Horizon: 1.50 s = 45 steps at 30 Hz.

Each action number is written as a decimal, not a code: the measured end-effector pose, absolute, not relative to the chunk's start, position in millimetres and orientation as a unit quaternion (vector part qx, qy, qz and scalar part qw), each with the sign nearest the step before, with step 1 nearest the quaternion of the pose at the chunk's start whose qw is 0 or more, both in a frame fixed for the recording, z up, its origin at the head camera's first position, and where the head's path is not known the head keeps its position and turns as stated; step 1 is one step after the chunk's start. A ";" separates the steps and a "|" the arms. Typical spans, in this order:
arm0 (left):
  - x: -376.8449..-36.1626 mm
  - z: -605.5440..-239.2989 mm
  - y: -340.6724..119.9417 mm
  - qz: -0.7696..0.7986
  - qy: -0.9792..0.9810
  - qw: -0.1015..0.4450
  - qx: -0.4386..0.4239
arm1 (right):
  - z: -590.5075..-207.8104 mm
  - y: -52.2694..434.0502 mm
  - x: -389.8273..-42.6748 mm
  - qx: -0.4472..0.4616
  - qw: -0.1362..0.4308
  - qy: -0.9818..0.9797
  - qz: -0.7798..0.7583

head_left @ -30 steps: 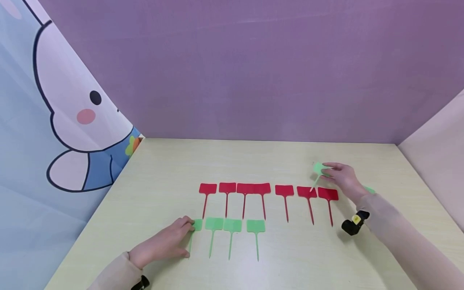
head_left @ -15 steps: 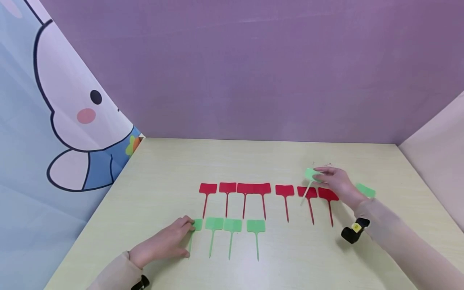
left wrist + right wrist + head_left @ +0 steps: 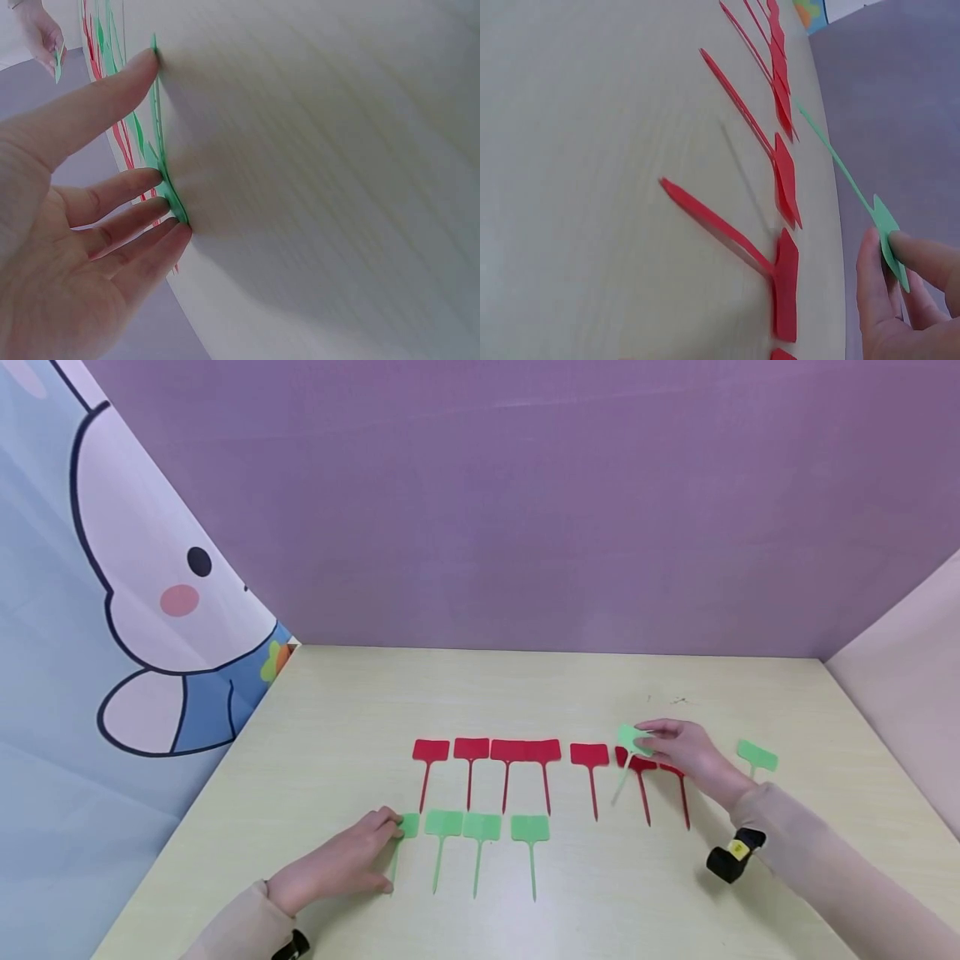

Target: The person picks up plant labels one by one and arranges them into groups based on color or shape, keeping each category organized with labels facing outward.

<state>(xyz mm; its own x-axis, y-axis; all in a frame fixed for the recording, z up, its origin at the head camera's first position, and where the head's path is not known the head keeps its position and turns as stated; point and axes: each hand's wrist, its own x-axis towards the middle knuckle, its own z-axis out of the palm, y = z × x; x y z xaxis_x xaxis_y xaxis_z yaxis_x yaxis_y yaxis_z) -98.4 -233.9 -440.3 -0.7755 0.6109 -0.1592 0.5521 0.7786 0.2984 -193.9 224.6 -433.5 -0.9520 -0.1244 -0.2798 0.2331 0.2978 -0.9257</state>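
Note:
My right hand (image 3: 686, 753) pinches a green plant label (image 3: 632, 739) by its square head, its thin stem slanting down. In the right wrist view this label (image 3: 889, 232) is raised off the table, thumb and fingers on its head. My left hand (image 3: 348, 860) rests on the table with fairly straight fingertips at the head of another green label (image 3: 408, 827) and the thumb by its stem tip. The left wrist view shows the fingers touching that label (image 3: 174, 202) along its edge. Beside it lie several green labels (image 3: 530, 828) in a row.
Several red plant labels (image 3: 589, 755) lie in a row behind the green ones, stems toward me. The right hand partly covers the rightmost reds. One green label (image 3: 757, 755) lies apart at the right. A purple backdrop (image 3: 525, 510) stands at the table's (image 3: 360, 685) far edge.
My right hand has carried its green label left and toward me, over the right end of the red row. The left hand stays in place. The lone green label at right has come into view.

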 end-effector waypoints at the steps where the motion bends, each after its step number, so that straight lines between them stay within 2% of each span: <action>1: -98.2 -440.4 -234.0 0.119 0.935 0.124 0.311 | -433.8 223.0 -193.1 0.034 0.153 0.791 -0.591; 30: -97.9 -437.7 -232.2 0.123 0.935 0.133 0.303 | -442.5 191.7 -171.4 -0.006 0.211 0.768 -0.605; 45: -99.2 -441.5 -233.4 0.123 0.935 0.129 0.306 | -444.4 172.0 -159.9 -0.005 0.202 0.806 -0.557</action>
